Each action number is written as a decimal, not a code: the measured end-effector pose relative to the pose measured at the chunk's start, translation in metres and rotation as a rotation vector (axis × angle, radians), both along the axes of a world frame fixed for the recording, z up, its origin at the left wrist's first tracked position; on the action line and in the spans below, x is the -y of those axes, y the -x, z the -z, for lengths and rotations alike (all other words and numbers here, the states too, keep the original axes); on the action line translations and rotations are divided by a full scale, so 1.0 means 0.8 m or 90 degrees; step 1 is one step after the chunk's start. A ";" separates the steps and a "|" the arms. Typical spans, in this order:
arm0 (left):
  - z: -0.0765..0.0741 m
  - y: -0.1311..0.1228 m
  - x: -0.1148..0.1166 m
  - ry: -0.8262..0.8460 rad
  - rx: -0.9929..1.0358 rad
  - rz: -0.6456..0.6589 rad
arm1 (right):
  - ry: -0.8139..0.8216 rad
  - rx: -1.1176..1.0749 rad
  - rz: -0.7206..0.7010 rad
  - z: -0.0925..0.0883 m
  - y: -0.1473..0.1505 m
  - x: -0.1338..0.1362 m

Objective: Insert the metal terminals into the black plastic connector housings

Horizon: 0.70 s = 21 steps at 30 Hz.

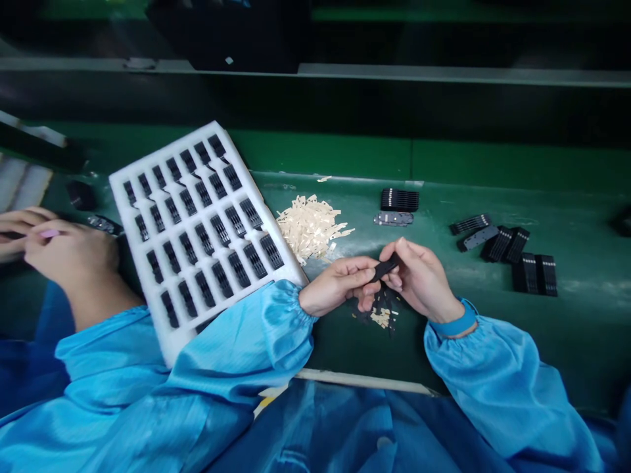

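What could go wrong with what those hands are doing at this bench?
The black strip, pinched between the left hand and the right hand, looks thin and might bend or slip. It could fall among the loose scraps below. An elbow might also knock the loose beige strips into the slots of the white foam tray.

Bright, soft light; dim, warped upper edges.

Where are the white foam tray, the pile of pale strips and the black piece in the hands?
White foam tray (148, 164): head view, bare upper rim.
Pile of pale strips (309, 228): head view, pile's middle.
Black piece (383, 269): head view, part between the hands.
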<state>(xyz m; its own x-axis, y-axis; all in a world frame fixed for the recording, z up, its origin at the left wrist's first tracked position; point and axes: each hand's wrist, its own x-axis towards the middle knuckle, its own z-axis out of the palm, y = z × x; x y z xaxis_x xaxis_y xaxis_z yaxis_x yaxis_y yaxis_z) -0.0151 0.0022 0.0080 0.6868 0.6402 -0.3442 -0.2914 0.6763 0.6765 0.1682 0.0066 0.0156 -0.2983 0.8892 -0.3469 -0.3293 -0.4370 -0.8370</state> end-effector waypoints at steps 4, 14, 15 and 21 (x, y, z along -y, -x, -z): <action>-0.001 0.001 0.000 -0.017 -0.002 -0.021 | -0.036 -0.007 -0.015 0.000 0.001 0.001; -0.005 -0.004 0.002 -0.212 -0.150 -0.073 | -0.170 0.143 -0.008 0.010 -0.013 -0.006; -0.005 -0.004 0.004 -0.243 -0.177 -0.083 | -0.193 0.161 -0.011 0.011 -0.015 -0.007; -0.003 -0.004 0.010 -0.357 -0.296 -0.109 | -0.289 0.286 0.014 0.012 -0.012 -0.005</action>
